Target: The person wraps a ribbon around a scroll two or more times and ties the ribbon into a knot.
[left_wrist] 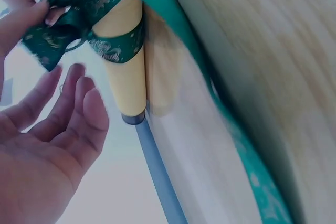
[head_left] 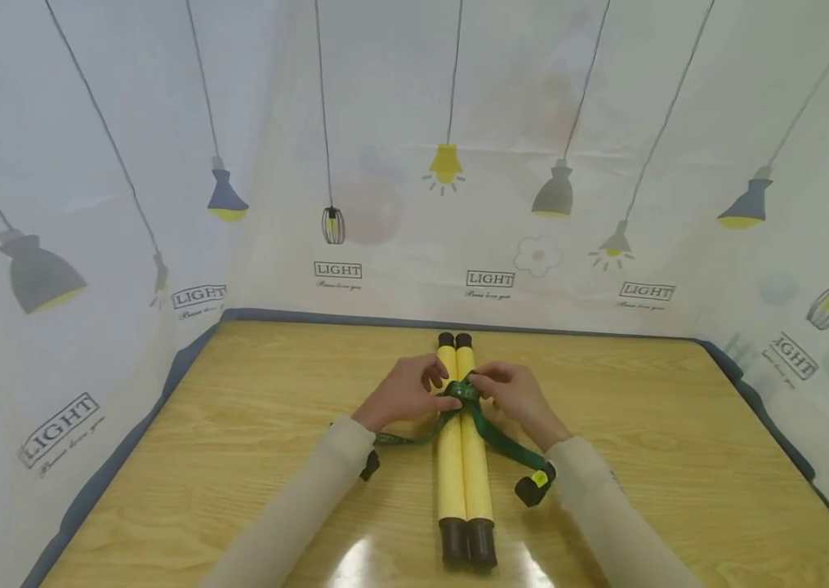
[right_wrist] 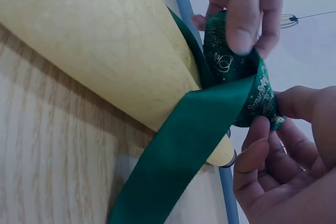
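Two yellow tubes (head_left: 451, 469) with dark end caps lie side by side on the wooden table, and a green ribbon (head_left: 504, 443) with light printed lettering binds them. The ribbon's knot and loops (left_wrist: 73, 19) bunch on top of the tubes. With thumb and fingertips, my right hand (head_left: 520, 396) pinches the ribbon on the knot's right side; the pinch also shows in the right wrist view. From the left, my left hand (head_left: 408, 392) lays its thumb on the ribbon, while its loosely bent fingers (left_wrist: 86, 114) stand apart from it. Ribbon tails run out to both sides.
A white sheet printed with hanging lamps (head_left: 414, 106) walls in the back and sides of the table (head_left: 267, 367). A blue edging (head_left: 385, 321) follows the table's border. Small black boxes (head_left: 532, 490) sit near both wrists.
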`<control>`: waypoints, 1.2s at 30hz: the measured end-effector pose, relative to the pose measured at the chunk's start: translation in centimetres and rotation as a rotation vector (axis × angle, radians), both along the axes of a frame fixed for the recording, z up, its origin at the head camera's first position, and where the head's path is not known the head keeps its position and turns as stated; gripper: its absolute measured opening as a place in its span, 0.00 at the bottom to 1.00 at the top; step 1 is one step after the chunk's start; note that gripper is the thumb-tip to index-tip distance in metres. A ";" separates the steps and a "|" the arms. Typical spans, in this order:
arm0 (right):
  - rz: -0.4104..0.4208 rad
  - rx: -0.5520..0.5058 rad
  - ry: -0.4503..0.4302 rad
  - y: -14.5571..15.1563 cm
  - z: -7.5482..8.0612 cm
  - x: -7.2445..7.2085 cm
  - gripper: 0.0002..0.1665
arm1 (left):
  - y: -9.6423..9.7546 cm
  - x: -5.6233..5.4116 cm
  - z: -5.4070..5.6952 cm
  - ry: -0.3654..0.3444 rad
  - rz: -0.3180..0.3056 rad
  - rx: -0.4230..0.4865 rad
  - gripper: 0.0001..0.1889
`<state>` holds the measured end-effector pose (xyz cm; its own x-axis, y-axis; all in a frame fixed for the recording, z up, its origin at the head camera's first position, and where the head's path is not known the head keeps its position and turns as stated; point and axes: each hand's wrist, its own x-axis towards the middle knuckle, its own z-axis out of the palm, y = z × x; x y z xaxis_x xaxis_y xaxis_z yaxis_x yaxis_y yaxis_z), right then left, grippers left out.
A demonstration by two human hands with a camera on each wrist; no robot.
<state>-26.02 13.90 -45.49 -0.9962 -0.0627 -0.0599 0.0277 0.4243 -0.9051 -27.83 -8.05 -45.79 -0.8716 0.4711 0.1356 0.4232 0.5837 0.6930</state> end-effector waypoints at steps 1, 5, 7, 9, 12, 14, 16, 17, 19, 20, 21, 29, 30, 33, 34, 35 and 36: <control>-0.004 0.000 0.002 0.1 0.1 0.0 0.18 | -0.3 0.0 0.0 -0.009 -0.008 0.006 0.20; 0.001 -0.006 -0.003 0.4 0.3 0.1 0.19 | -1.1 0.1 -0.1 -0.047 -0.001 0.035 0.20; 0.001 -0.009 -0.006 0.6 0.4 0.1 0.20 | -1.3 0.0 -0.1 -0.062 0.016 0.035 0.18; 0.001 -0.012 -0.004 0.7 0.4 0.1 0.20 | -1.3 0.0 0.0 -0.073 0.033 0.034 0.16; -0.004 -0.004 -0.002 1.0 0.3 0.0 0.20 | -1.4 -0.3 0.1 -0.093 0.040 0.047 0.11; -0.013 0.004 0.000 1.3 0.2 -0.1 0.20 | -1.6 -0.5 0.2 -0.119 0.034 0.066 0.09; -0.020 0.014 0.002 1.7 0.3 -0.2 0.18 | -1.7 -0.7 0.3 -0.142 0.020 0.086 0.09; -0.027 0.021 0.005 1.9 0.3 -0.2 0.18 | -1.8 -0.8 0.5 -0.152 0.015 0.092 0.08; -0.036 0.034 0.016 2.4 0.4 -0.3 0.17 | -1.8 -0.9 0.7 -0.152 0.011 0.092 0.08; -0.041 0.035 0.019 2.6 0.5 -0.4 0.16 | -1.8 -0.9 0.8 -0.144 0.010 0.088 0.08; -0.046 0.041 0.023 2.9 0.5 -0.4 0.16 | -1.8 -0.9 0.9 -0.140 0.012 0.087 0.08; -0.050 0.054 0.051 4.8 0.1 -0.1 0.16 | -1.6 -0.4 1.1 -0.123 0.097 0.126 0.07; -0.051 0.057 0.052 5.0 0.0 0.0 0.16 | -1.6 -0.3 1.0 -0.122 0.112 0.142 0.06; -0.050 0.071 0.052 5.7 0.0 0.1 0.16 | -1.7 -0.3 0.7 -0.132 0.151 0.198 0.06; -0.050 0.072 0.052 5.8 0.0 0.2 0.16 | -1.7 -0.3 0.6 -0.142 0.163 0.218 0.06; -0.047 0.073 0.054 6.1 0.0 0.2 0.16 | -1.7 -0.2 0.4 -0.149 0.173 0.235 0.06; -0.049 0.080 0.053 6.2 -0.1 0.2 0.16 | -1.7 -0.2 0.3 -0.158 0.185 0.249 0.07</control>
<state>-25.78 20.13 -45.56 -0.9999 -0.0110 -0.0098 0.0030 0.4949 -0.8689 -28.07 -9.71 -45.48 -0.9586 0.2725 0.0829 0.2019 0.4448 0.8726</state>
